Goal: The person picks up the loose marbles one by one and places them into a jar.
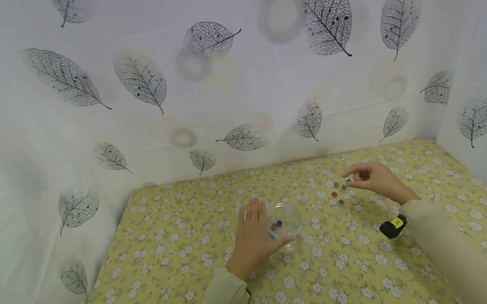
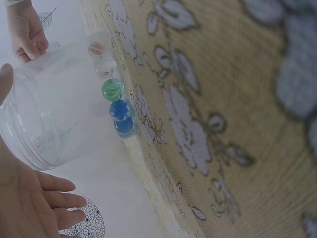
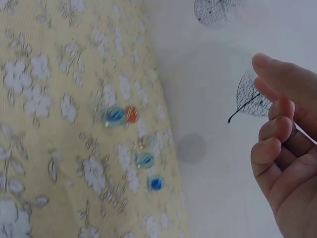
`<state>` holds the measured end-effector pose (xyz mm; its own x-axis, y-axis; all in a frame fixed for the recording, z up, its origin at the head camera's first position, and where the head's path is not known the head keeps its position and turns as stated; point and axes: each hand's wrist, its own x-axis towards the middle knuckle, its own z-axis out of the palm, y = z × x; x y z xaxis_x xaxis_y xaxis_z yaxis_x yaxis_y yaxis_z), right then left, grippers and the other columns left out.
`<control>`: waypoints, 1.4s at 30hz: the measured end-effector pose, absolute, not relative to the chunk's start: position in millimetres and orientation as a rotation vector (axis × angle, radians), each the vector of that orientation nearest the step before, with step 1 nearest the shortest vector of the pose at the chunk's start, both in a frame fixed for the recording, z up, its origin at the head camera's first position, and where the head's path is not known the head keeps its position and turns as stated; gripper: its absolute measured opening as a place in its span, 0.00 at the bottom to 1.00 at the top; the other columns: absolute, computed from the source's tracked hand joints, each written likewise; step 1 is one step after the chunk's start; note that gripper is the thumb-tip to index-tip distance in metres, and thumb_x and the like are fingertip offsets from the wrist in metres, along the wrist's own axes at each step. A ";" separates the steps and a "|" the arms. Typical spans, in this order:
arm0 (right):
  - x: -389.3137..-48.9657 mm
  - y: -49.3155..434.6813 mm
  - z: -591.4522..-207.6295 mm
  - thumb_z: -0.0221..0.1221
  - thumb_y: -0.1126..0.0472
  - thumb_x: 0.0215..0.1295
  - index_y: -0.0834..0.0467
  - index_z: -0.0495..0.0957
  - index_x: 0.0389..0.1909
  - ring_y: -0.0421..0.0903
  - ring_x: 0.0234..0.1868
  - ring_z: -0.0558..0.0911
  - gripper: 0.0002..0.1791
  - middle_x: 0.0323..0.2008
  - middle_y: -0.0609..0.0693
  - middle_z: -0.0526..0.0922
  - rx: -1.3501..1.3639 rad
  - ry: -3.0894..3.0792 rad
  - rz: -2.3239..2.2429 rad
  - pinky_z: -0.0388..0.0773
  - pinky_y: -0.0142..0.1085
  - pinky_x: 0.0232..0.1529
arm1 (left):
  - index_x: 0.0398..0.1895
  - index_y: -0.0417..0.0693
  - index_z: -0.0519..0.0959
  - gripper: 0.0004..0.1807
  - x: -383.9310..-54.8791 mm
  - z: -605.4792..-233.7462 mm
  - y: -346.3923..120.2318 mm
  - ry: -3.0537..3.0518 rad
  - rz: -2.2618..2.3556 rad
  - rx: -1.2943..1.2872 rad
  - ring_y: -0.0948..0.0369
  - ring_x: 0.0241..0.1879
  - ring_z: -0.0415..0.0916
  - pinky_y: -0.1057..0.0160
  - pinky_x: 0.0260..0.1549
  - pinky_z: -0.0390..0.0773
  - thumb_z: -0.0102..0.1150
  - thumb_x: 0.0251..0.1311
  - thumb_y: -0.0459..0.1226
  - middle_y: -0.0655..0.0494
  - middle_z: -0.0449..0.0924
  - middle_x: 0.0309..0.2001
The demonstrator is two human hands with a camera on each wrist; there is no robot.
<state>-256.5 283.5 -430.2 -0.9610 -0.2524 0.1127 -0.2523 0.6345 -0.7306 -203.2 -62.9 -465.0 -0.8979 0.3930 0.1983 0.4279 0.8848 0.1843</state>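
Note:
A clear plastic jar (image 1: 294, 212) stands upright on the floral tablecloth. Blue marbles (image 2: 120, 110), a green marble (image 2: 113, 90) and a brownish marble (image 2: 95, 49) lie at its bottom. Beside the jar's left side is my left hand (image 1: 251, 232), fingers straight and thumb spread across the jar's near side. My right hand (image 1: 372, 180) hovers by several loose marbles, its thumb and index finger apart and the other fingers curled, holding nothing. Among those loose marbles are a red marble (image 1: 334, 194), a teal marble (image 1: 341, 202) and a blue marble (image 3: 156, 183).
A yellow tablecloth (image 1: 185, 266) with white flowers covers the table. White curtains (image 1: 234, 90) with grey leaf prints rise behind it and on both sides. A black device (image 1: 393, 227) with a yellow label is at my right wrist.

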 end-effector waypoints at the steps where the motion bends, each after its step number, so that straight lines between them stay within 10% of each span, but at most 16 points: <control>1: -257.9 285.9 -432.0 0.62 0.58 0.61 0.63 0.80 0.47 0.50 0.23 0.73 0.17 0.24 0.56 0.75 -0.436 2.841 -1.271 0.71 0.31 0.28 | 0.72 0.36 0.50 0.62 -203.3 -465.1 -63.0 -2.898 -0.333 -0.635 0.48 0.74 0.46 0.44 0.71 0.49 0.48 0.47 0.74 0.40 0.49 0.73; 42: -306.5 321.7 -496.9 0.62 0.58 0.60 0.63 0.81 0.50 0.40 0.18 0.66 0.18 0.26 0.52 0.78 -0.236 2.840 -1.212 0.68 0.35 0.19 | 0.73 0.36 0.50 0.61 -199.5 -459.9 -62.9 -2.935 -0.345 -0.627 0.48 0.74 0.44 0.44 0.71 0.48 0.48 0.48 0.73 0.41 0.47 0.74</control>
<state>-306.5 321.7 -496.9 -0.9874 -0.1570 0.0190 -0.1223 0.6822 -0.7209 -199.5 -62.9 -459.9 -0.9067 0.3884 0.1643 0.4159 0.8881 0.1958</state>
